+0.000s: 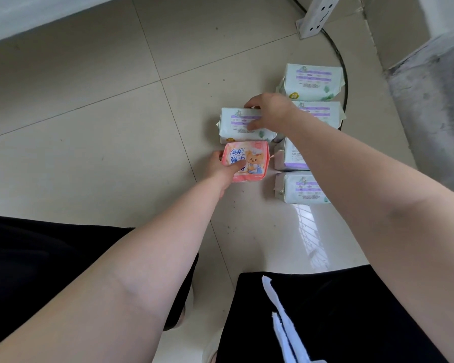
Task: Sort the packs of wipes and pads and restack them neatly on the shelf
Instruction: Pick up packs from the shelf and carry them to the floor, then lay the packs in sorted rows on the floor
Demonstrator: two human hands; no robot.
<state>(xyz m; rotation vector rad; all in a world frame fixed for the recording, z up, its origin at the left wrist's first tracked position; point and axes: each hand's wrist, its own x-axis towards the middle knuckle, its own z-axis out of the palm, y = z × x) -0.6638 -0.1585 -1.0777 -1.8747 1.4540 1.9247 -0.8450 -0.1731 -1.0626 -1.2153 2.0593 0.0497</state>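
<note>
I have my left hand (pixel 222 167) clamped on the pink pack (pixel 249 159), thumb laid across its printed face and fingers curled round its left edge. It lies on the tiled floor (pixel 89 127), roughly at the centre of my view, its top edge touching the pale green pack (pixel 240 124) at its 12 o'clock. My right hand (pixel 269 111) grips that green pack from above, fingers hooked over the far edge and thumb on the face.

Four more pale green packs lie in a column at 3 o'clock of these two: the farthest pack (pixel 311 81), a second one (pixel 323 112) partly under my right wrist, a third (pixel 286 155) crossed by my forearm, and the nearest pack (pixel 299 188). I see no shelf board, only a perforated metal upright (pixel 316 18) at 1 o'clock.

I judge all of these to be light, soft and squashy: film wrap over padded contents, so they give under the fingers. The film looks glossy and probably slippery, so a flat-palm carry may slide. I would take each across its short width, thumb on one long side and fingers on the other, squeezing gently; the crimped end seams are too flimsy to lift by. The pink one is smaller and should go one-handed.
</note>
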